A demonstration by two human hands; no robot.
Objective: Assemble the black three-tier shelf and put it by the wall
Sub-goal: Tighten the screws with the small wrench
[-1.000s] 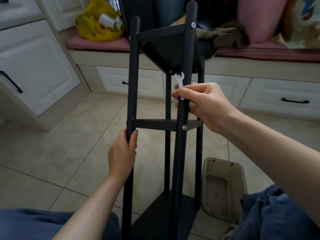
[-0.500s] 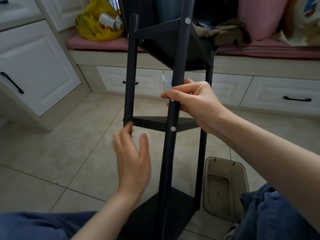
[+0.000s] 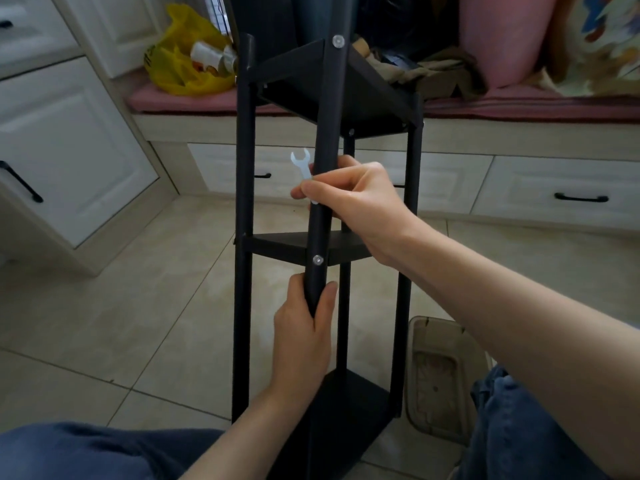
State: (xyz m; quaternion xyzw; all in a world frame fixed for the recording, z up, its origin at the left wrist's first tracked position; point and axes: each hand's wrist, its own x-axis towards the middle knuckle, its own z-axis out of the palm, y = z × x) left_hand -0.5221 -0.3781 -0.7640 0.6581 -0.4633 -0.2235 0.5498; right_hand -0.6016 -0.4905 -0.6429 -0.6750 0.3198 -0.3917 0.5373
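**A:** Left hand [image 3: 304, 327] is curled round the front post [image 3: 327, 109] of the black shelf [image 3: 244, 168], just under the middle tier [image 3: 277, 245].

**B:** Shelf's upright on the tiled floor [image 3: 138, 289], before the drawers [image 3: 554, 188]. Right hand [image 3: 356, 202] wraps the same post higher up, small white spanner [image 3: 301, 161] pinched in its fingers.

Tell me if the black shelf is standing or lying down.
Standing. The shelf rises on its posts from the floor, bottom tier lowest; left hand and right hand, also pinching a wrench, hold its front post.
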